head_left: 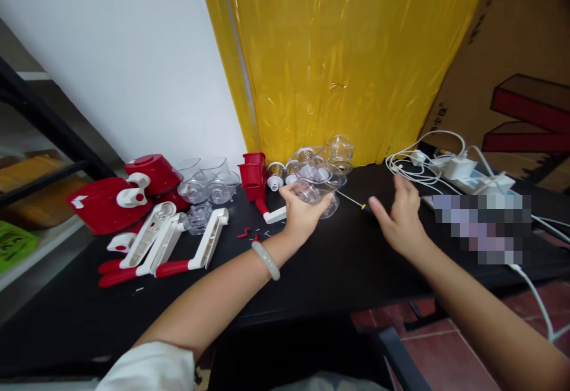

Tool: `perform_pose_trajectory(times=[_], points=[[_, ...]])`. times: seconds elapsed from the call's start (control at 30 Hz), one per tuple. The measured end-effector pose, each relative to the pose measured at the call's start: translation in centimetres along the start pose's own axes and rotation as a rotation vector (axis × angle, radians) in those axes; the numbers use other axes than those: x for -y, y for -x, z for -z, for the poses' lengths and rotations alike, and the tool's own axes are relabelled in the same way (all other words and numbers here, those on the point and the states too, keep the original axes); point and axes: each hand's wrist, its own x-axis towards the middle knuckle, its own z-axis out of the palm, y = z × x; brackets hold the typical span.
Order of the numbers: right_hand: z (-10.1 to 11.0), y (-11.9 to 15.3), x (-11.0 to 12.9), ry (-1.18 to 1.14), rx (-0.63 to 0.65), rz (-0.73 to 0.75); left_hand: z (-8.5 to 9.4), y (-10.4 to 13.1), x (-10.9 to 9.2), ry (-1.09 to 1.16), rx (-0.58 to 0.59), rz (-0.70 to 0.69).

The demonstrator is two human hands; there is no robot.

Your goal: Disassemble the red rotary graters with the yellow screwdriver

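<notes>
My left hand (301, 216) is closed around a clear plastic part (327, 208) just above the black table, partly hidden by the fingers. To the right, my right hand (403, 218) is held open and holds nothing, its thumb apart from the fingers. Between the hands lies a thin metal rod (350, 198) with a yellow tip, close to the right thumb but apart from it. Behind the left hand are more clear plastic pieces (341, 148) and metal spirals with white ends (275, 175). A red hopper-like part (253, 176) stands beside them, near a white crank arm (275, 215).
At left are red housings (103, 205), white crank handles with red grips (176, 267) and clear cups (218, 180). Small red pieces (243, 233) and screws lie mid-table. White cables (414, 162), plugs and a blurred-out object (483, 224) are at right. A yellow sheet (338, 58) hangs behind.
</notes>
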Motion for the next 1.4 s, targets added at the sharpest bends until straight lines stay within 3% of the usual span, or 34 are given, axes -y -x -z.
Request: perform_pose_trajectory(times=[0.1,0.17,0.2,0.3,0.43,0.53,0.63,0.77,0.87,0.97,1.13,1.3,1.4], points=[[-2.1,0.0,4.7,-0.148,0.042,0.048,-1.5,0.4,-0.4,0.126,0.005,0.078],[-3.5,-0.3,6.5,-0.193,0.195,0.006,-1.8,0.3,-0.9,0.155,0.036,0.105],[-4.0,-0.5,6.8,-0.21,0.195,-0.043,-1.8,0.1,-1.1,0.138,0.035,0.107],[-4.8,-1.3,6.7,-0.253,0.125,-0.154,-1.4,-0.5,-1.7,0.04,-0.046,0.058],[-5.3,-1.6,6.4,-0.276,0.202,-0.116,-1.2,-0.7,-2.0,0.038,-0.011,0.051],[-5.5,-1.6,6.5,-0.274,0.185,-0.104,-1.4,-0.6,-2.4,0.065,-0.076,0.039],[-5.5,-1.7,6.5,-0.302,0.227,-0.101,-1.4,-0.7,-3.0,0.058,-0.011,-0.013],[-5.6,-1.9,6.6,-0.333,0.167,-0.098,-1.2,-1.3,-3.1,0.003,-0.068,-0.037],[-5.9,-1.5,7.3,-0.355,0.214,-0.065,-1.2,-1.5,-2.9,-0.079,-0.013,-0.081],[-6.3,-1.0,8.2,-0.328,0.188,-0.098,-1.2,-1.4,-2.8,-0.129,-0.074,-0.078],[-5.5,-1.0,8.4,-0.352,0.238,-0.064,-0.1,-2.1,-3.2,-0.143,-0.016,-0.101],[-3.7,-2.3,6.8,-0.586,0.139,-0.253,2.1,-3.8,-3.6,-0.077,-0.123,-0.01],[-3.9,-2.4,7.0,-0.73,0.243,-0.253,2.5,-3.7,-4.3,0.133,-0.071,0.083]])
